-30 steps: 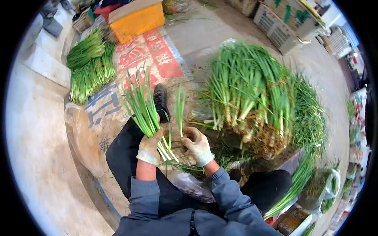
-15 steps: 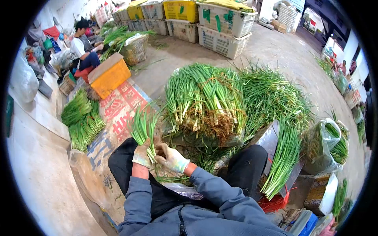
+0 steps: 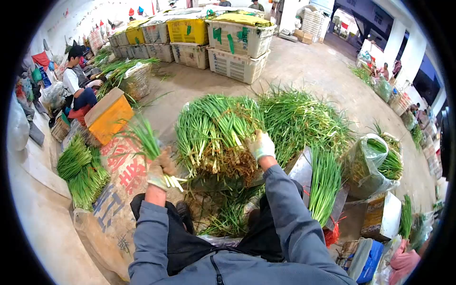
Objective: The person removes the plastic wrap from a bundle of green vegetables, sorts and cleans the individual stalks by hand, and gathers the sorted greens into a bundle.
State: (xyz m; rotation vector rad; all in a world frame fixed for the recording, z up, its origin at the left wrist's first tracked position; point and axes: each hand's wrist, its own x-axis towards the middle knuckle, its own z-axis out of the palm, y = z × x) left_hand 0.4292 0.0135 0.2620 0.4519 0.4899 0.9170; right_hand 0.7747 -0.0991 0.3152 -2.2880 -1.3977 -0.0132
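Recorded a heap of green onions straight ahead, at the right hand.
Lay mostly leaf ends away, root ends near, long axis running fore and aft. Sat nearest the right hand, set at the heap's right edge, grip impossible to tell; lay ahead and rightward of the left hand, closed around a small bunch, leaf ends slanting up and leftward, white ends rightward. Also listed a loose pile of greens at right and an orange box at left.
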